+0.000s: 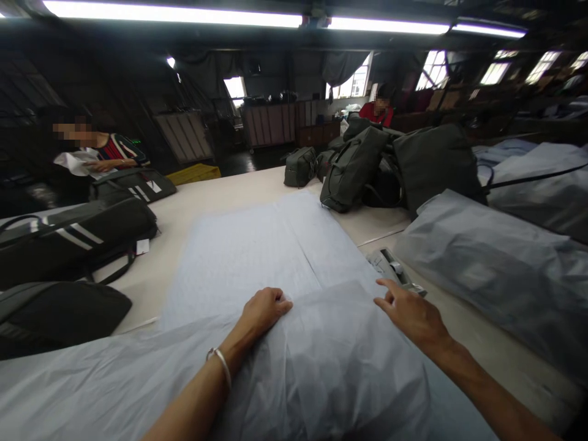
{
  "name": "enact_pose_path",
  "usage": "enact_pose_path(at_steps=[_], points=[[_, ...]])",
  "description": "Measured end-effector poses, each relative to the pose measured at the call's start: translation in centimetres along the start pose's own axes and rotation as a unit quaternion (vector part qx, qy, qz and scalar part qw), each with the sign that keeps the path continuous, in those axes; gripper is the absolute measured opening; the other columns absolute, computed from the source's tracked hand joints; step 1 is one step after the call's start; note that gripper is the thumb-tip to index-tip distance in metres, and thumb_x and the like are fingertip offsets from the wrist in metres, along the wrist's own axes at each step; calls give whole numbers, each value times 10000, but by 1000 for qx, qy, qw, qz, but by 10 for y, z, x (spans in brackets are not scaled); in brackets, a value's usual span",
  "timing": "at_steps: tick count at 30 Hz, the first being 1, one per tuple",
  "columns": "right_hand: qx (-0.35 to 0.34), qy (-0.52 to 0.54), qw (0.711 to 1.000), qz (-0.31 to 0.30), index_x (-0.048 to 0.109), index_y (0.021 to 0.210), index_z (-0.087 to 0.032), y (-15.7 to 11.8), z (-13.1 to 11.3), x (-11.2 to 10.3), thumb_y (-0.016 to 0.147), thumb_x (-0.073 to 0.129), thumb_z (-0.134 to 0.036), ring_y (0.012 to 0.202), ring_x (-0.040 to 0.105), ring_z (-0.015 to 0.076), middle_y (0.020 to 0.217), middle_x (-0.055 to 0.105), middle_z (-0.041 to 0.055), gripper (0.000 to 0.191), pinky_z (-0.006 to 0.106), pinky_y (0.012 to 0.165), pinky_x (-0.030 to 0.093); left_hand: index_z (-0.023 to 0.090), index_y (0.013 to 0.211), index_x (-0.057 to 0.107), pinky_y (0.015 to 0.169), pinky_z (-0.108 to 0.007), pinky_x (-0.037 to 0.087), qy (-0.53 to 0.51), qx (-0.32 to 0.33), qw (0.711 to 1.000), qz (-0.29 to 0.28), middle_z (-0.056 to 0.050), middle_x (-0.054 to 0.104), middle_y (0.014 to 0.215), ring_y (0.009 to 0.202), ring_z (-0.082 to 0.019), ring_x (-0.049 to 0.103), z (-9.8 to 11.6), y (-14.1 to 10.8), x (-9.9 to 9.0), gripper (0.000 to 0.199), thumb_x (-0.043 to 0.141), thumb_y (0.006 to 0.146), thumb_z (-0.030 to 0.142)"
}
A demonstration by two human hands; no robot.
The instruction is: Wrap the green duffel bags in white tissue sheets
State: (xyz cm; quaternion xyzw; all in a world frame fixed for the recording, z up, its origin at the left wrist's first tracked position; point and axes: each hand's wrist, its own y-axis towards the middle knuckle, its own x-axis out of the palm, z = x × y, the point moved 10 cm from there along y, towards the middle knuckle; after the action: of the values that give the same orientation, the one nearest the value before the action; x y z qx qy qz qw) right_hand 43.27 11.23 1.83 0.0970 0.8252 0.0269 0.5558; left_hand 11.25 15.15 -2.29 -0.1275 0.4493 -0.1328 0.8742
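A large translucent plastic bag with something dark inside lies across the near edge of the table. My left hand, with a bracelet at its wrist, is closed on the upper edge of this bag. To the right, my right hand has its thumb and index finger apart, just beyond the bag's corner, with nothing visible between them. A grey tape dispenser sits right behind its fingers. Flat translucent plastic sheets are spread on the table beyond my left hand.
Dark green bags lie at the left, and more are piled at the back right. Wrapped bags cover the right side. One person stands at the left, another behind the pile. The pale table shows between them.
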Motion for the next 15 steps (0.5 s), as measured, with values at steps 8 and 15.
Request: enact_pose_path(at_steps=[8, 15], points=[[-399, 176, 893, -112, 523, 1350, -194, -62, -199, -26, 935, 537, -461, 1264, 505, 236, 1345, 576, 98, 495, 386, 1086, 392, 189, 935, 646, 705, -268, 450, 22, 12, 1000, 18, -31, 689, 875, 815, -181, 619, 3, -2, 1, 204, 574, 775, 292], [-265, 171, 883, -348, 573, 1296, -217, -58, -179, 79, 757, 599, -730, 1148, 563, 317, 1245, 625, 118, 744, 456, 1025, 405, 228, 1021, 601, 913, -377, 488, 17, 179, 954, 239, -73, 642, 1078, 1046, -213, 592, 47, -57, -58, 263, 390, 963, 374]])
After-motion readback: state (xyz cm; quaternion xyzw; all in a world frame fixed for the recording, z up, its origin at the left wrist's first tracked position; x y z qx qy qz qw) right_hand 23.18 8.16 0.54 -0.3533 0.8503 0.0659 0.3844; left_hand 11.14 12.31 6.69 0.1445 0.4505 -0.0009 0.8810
